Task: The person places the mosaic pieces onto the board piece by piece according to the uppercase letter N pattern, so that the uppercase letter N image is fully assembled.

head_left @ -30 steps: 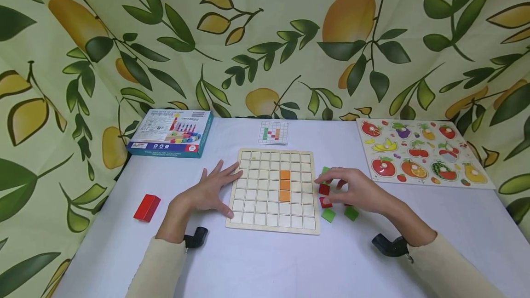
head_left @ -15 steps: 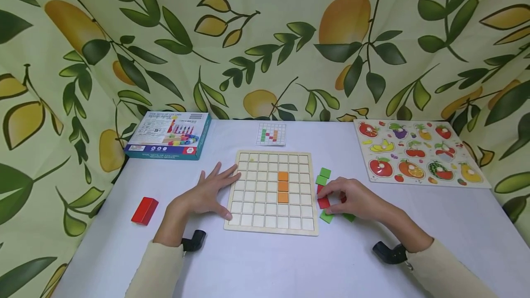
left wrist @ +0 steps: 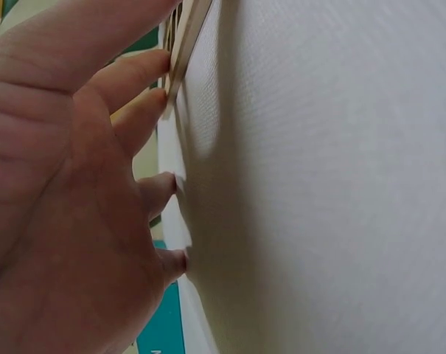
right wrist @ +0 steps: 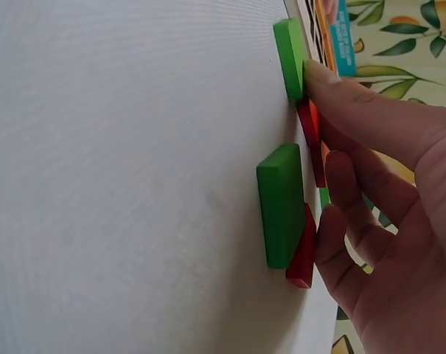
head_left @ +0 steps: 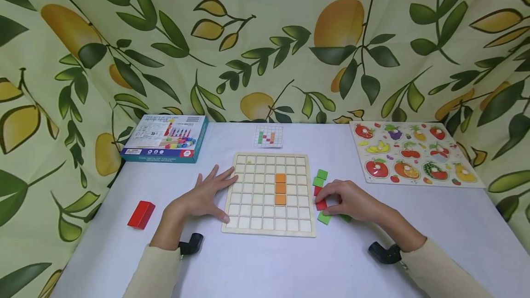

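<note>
A wooden grid board (head_left: pixel 269 235) lies mid-table with three orange tiles (head_left: pixel 280 188) stacked in one column. My left hand (head_left: pixel 203 197) rests spread at its left edge, thumb at the lower corner and fingertips near the upper side; in the left wrist view the fingers (left wrist: pixel 138 74) meet the board's rim. Right of the board, my right hand (head_left: pixel 352 201) has index finger and thumb on opposite sides of a red tile (head_left: pixel 321 205), pinching it at table level. Beside it lie green tiles (head_left: pixel 318 181), another red tile (head_left: pixel 317 191) and a green tile (right wrist: pixel 281 206) below the palm.
Behind the board stands a small pattern card (head_left: pixel 268 136). A boxed game (head_left: pixel 165 138) is at back left, a fruit puzzle board (head_left: pixel 414 153) at back right. Nearer the left sits a red block (head_left: pixel 141 215). A leaf-patterned cloth (head_left: pixel 265 59) hangs behind the table.
My right hand has come down and toward me from above the tiles, uncovering the two upper green ones, and its fingers have closed about a red tile. The left hand stays at the board.
</note>
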Demonstrator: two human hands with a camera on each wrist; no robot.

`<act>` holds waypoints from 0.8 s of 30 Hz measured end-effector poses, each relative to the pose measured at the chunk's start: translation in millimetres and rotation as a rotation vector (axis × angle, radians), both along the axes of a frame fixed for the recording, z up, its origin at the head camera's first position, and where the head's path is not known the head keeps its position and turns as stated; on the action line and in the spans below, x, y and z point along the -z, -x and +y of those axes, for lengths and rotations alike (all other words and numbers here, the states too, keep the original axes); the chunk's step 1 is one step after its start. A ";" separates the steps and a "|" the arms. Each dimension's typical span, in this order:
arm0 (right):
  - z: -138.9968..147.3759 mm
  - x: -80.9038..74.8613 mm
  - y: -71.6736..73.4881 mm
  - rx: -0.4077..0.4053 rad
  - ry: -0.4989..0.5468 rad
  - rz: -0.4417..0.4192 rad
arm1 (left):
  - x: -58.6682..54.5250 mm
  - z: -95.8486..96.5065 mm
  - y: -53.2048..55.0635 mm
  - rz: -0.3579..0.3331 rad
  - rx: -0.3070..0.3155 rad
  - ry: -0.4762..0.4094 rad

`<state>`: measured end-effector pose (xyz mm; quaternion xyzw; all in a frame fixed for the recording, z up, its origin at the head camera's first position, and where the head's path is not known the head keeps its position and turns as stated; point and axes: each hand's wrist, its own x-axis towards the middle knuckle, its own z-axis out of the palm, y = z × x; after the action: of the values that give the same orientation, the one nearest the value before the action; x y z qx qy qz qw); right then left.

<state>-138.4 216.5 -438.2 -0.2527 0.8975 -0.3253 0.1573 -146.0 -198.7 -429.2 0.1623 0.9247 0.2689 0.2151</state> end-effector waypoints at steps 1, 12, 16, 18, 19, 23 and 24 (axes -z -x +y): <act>-0.3 0.3 0.2 -0.004 0.000 0.002 | 0.0 -0.3 -0.4 0.000 -0.001 0.000; -2.4 0.8 0.8 -0.038 0.018 0.011 | 1.0 -1.2 -0.7 0.013 0.000 0.003; -2.3 -0.4 -0.1 -0.039 0.030 0.016 | 0.8 -0.9 -1.0 0.014 0.000 -0.005; -2.1 -1.5 -0.6 -0.038 0.031 0.019 | 0.5 -0.5 -1.2 0.014 0.002 -0.011; -2.0 -2.0 -0.7 -0.041 0.033 0.018 | 0.4 -0.5 -1.4 0.012 0.002 -0.013; -1.1 -4.7 -0.2 -0.046 0.032 -0.002 | 0.5 -0.9 -1.7 0.009 0.003 -0.020; -0.6 -5.5 0.1 -0.049 0.033 -0.007 | 0.7 -1.1 -1.8 0.008 0.003 -0.021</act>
<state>-138.6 215.9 -432.7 -0.2760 0.8851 -0.3369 0.1642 -144.1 -199.8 -429.9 0.1672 0.9225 0.2774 0.2100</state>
